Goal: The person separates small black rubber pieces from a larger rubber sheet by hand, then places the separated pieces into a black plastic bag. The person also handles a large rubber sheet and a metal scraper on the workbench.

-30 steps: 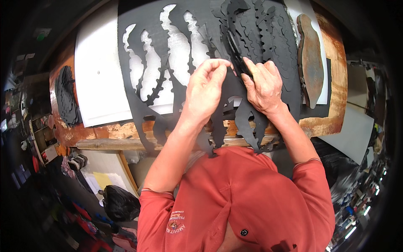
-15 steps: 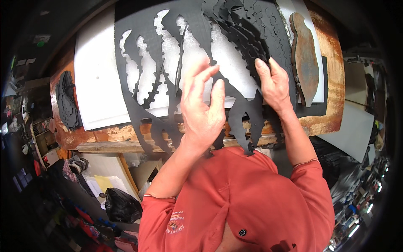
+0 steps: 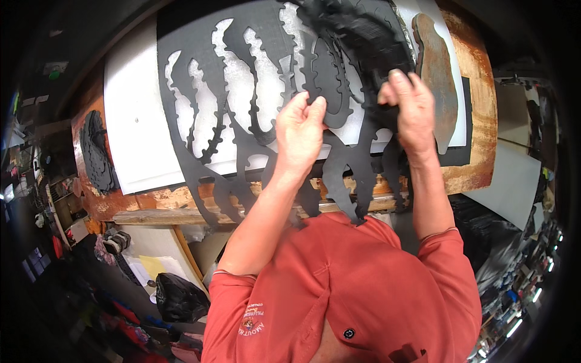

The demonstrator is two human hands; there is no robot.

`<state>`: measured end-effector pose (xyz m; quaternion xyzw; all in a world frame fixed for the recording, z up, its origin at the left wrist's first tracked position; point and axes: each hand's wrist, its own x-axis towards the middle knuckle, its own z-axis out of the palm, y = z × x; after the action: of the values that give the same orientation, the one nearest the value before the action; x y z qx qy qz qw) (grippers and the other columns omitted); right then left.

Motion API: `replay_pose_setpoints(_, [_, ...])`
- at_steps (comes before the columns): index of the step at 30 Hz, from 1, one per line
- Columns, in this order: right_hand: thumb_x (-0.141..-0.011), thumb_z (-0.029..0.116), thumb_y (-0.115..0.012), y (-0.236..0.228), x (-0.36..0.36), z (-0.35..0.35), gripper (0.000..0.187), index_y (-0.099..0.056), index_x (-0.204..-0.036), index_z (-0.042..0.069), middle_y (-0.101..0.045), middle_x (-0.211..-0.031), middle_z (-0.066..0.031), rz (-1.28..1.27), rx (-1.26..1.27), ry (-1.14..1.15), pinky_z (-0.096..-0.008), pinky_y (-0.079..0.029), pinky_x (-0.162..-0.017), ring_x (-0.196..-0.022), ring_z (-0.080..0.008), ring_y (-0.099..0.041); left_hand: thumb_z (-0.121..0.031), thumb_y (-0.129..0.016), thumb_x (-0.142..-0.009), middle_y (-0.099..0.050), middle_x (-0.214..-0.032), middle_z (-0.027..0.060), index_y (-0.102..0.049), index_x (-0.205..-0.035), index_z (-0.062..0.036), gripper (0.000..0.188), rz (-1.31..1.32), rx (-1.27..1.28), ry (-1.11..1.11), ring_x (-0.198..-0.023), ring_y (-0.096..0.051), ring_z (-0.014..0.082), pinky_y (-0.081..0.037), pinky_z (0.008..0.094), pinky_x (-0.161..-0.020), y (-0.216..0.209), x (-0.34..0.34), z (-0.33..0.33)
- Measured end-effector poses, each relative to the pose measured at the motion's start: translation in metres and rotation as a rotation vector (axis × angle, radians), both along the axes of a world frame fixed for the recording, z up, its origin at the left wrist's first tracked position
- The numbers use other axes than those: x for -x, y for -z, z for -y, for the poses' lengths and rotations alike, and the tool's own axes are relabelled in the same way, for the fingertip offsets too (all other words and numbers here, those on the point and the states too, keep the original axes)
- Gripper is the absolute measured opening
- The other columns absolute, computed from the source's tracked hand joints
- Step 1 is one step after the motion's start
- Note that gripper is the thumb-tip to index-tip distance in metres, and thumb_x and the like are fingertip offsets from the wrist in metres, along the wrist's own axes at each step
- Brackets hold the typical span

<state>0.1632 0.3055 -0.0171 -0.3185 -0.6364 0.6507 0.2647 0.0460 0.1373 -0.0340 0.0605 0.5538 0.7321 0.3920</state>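
My left hand (image 3: 301,130) pinches the rounded near end of a long black notched cut-out piece (image 3: 330,78), flat and sole-shaped, between thumb and fingers. Under it lies a black sheet (image 3: 357,175) with long scalloped holes, its near strips hanging over the table's front edge. To the right, my right hand (image 3: 413,115) has its fingers curled at the near end of a bundle of similar black pieces (image 3: 369,39). That bundle is smeared by motion, and the fingers' hold on it is partly hidden.
A rusty elongated cutting die (image 3: 437,85) lies at the right on a white board (image 3: 136,115), which covers much of the worn wooden table (image 3: 475,115). A pile of black pieces (image 3: 97,151) sits at the far left. Below the table is a black plastic bag (image 3: 178,296).
My left hand has gone from spread fingers to a pinch on a black piece. The right hand has shifted slightly right, and the bundle beside it has swung and blurred.
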Motion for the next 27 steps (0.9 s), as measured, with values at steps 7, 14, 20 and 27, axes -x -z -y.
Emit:
replay_pose_setpoints(7, [-0.106, 0.019, -0.067, -0.020, 0.003, 0.006, 0.021, -0.063, -0.095, 0.001, -0.062, -0.076, -0.0112, 0.274, -0.756, 0.027, -0.0356, -0.049, -0.062, -0.066, -0.0258, -0.058, -0.013, -0.073, -0.102, -0.073, -0.105, -0.0001, -0.073, -0.118, -0.0035, 0.018, -0.129, 0.126, 0.128, -0.088, -0.066, 0.0056, -0.053, 0.0233, -0.078, 0.001, 0.001, 0.006])
replay_pose_setpoints(14, [-0.095, 0.027, -0.079, 0.007, 0.025, 0.036, 0.038, -0.069, -0.112, -0.005, -0.069, -0.083, -0.0176, 0.233, -1.095, -0.204, -0.0446, -0.057, -0.071, -0.077, -0.0352, -0.068, -0.010, -0.063, -0.108, -0.072, -0.107, 0.0005, -0.070, -0.117, 0.0002, 0.015, 0.194, -0.234, 0.074, -0.095, -0.067, 0.0079, -0.057, 0.0288, -0.088, -0.001, 0.000, 0.009])
replay_pose_setpoints(20, [-0.095, 0.027, -0.079, -0.010, 0.025, 0.020, 0.041, -0.067, -0.117, -0.005, -0.072, -0.091, -0.0221, 0.272, -0.968, -0.354, -0.0458, -0.056, -0.075, -0.085, -0.0404, -0.070, -0.012, -0.060, -0.109, -0.072, -0.119, 0.0038, -0.067, -0.123, -0.0036, 0.018, 0.245, -0.275, 0.102, -0.109, -0.069, 0.0128, -0.057, 0.0340, -0.098, 0.004, 0.001, 0.010])
replay_pose_setpoints(27, [-0.102, 0.018, -0.065, -0.013, 0.010, 0.001, 0.020, -0.064, -0.096, -0.001, -0.072, -0.074, -0.0158, 0.397, -0.676, -0.293, -0.0444, -0.056, -0.063, -0.070, -0.0351, -0.073, -0.017, -0.060, -0.110, -0.073, -0.127, 0.0131, -0.064, -0.123, -0.0035, 0.019, 0.036, -0.164, 0.083, -0.115, -0.069, 0.0189, -0.055, 0.0367, -0.098, -0.007, 0.002, 0.014])
